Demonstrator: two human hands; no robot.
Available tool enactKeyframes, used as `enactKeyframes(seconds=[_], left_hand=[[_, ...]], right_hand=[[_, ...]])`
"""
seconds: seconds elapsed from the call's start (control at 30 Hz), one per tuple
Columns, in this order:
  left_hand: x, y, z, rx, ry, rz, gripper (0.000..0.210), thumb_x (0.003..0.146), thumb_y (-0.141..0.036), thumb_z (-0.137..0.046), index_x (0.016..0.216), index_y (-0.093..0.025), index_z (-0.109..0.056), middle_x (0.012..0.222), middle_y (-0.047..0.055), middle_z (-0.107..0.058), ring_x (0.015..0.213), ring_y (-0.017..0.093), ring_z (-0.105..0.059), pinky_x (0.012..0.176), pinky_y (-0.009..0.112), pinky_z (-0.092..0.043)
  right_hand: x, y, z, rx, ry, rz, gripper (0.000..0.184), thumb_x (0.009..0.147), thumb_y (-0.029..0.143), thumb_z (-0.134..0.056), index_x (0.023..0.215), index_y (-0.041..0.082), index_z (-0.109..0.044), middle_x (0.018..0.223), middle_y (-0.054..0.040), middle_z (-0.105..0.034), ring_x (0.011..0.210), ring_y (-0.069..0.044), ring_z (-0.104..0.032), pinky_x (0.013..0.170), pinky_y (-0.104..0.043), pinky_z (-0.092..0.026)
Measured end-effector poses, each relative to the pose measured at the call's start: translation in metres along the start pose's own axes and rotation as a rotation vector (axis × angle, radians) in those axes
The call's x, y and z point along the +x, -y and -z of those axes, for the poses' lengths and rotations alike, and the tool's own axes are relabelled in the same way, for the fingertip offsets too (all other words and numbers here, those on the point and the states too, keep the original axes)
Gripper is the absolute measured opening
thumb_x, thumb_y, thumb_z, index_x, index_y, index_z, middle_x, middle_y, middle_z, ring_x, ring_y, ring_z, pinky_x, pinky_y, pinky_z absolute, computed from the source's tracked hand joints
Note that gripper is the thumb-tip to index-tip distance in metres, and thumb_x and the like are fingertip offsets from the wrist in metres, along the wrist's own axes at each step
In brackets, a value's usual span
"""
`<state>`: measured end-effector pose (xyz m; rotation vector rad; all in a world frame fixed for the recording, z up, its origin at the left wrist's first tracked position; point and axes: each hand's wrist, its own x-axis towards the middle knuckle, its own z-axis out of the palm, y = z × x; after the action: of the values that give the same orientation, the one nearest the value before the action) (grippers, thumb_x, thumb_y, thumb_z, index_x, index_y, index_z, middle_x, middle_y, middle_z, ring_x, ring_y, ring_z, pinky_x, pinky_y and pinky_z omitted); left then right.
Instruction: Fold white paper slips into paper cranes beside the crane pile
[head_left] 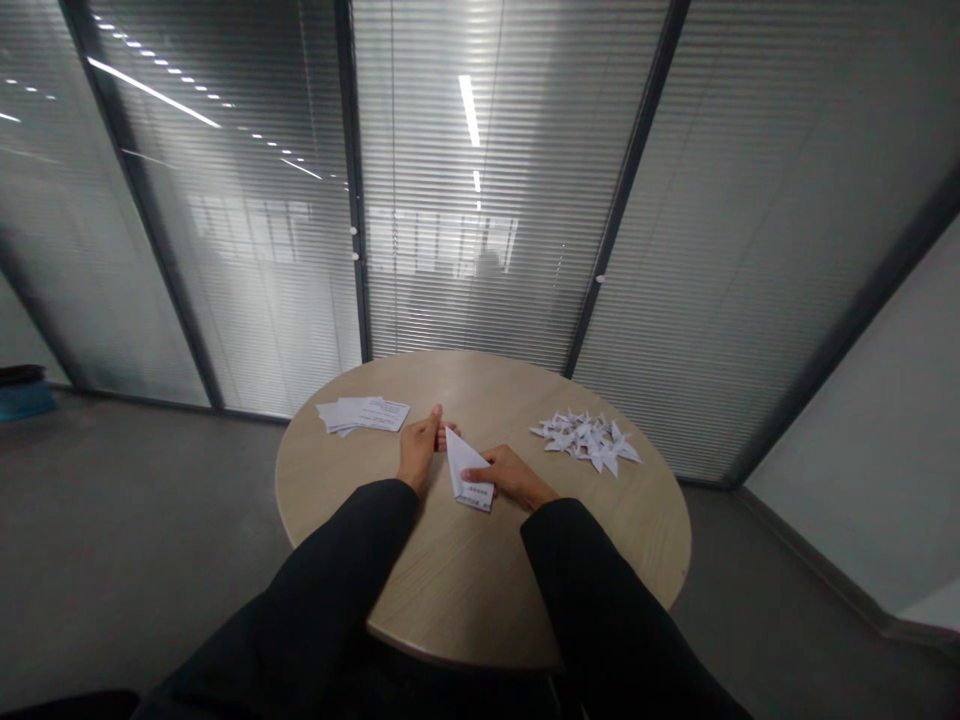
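A folded piece of white paper (459, 462) is held over the middle of the table, its narrow point up and its printed lower part toward me. My right hand (510, 474) grips it from the right, thumb on the front face and fingers behind. My left hand (421, 442) is beside the paper's upper left edge, thumb raised and apart from the partly curled fingers. Those fingers are close to the paper's point; whether they touch it I cannot tell. Nothing shows in the left hand's grasp.
Several printed white sheets (365, 413) lie overlapping at the left of the round wooden table (465, 610). A pile of folded white paper pieces with pointed ends (586, 437) lies at the right. Behind stands a glass partition with blinds (480, 290).
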<state>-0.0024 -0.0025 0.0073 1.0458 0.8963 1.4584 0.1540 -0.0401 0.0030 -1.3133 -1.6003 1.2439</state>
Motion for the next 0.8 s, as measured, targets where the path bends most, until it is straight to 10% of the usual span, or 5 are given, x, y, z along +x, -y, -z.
enactKeyframes(seconds=[0.8], left_hand=[[0.0002, 0.0009, 0.0029, 0.014, 0.071, -0.097, 0.040, 0.058, -0.050, -0.076, 0.067, -0.013, -0.065, 0.071, 0.004, -0.058, 0.073, 0.015, -0.057, 0.064, 0.027, -0.051]], right_hand=[[0.0046, -0.0062, 0.0028, 0.039, -0.062, 0.045, 0.034, 0.054, 0.039, -0.077, 0.067, 0.009, -0.070, 0.054, -0.0011, -0.062, 0.048, -0.012, -0.052, 0.046, -0.022, -0.036]])
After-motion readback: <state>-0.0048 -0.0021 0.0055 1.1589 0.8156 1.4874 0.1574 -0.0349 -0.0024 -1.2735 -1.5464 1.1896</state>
